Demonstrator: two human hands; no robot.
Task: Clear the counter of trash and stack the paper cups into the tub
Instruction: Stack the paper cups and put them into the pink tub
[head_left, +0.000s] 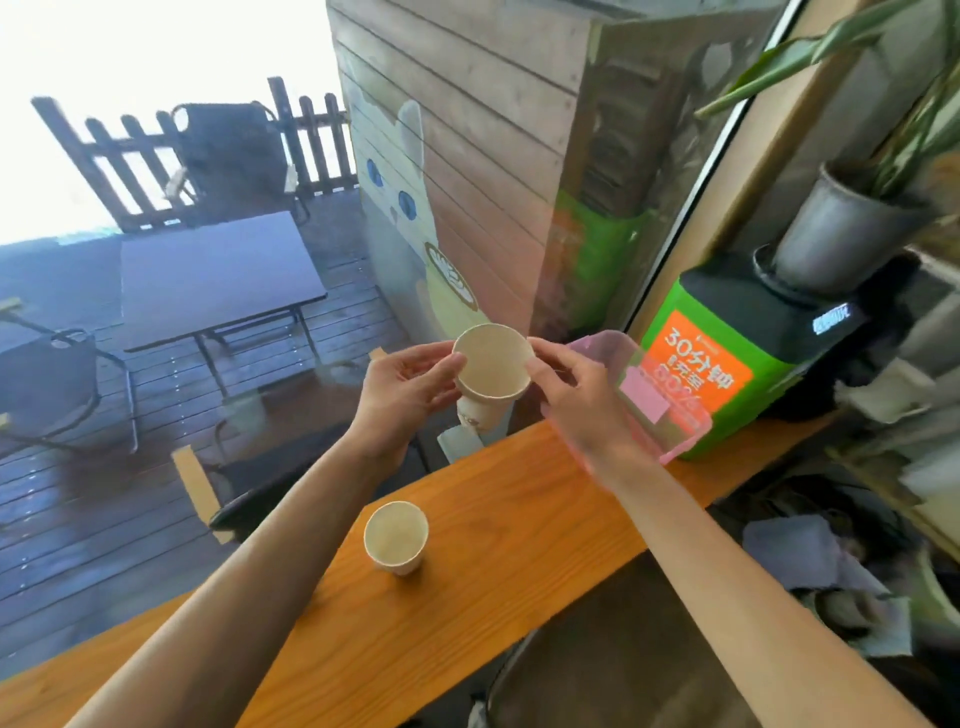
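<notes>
Both hands hold a pale paper cup (493, 369) in the air above the far end of the wooden counter (519, 519). My left hand (405, 395) grips its left side; my right hand (576, 400) pinches its right rim. The cup appears nested in another cup whose printed base shows beneath. A second paper cup (397, 538) stands upright and empty on the counter, closer to me. A clear tub with a pink rim (670, 410) sits just right of my right hand, partly hidden by my wrist.
A green and black charging station (737, 358) stands behind the tub at the counter's end. A grey plant pot (841, 228) rests on top of it. A window pane runs along the counter's left edge. Clutter lies at the lower right.
</notes>
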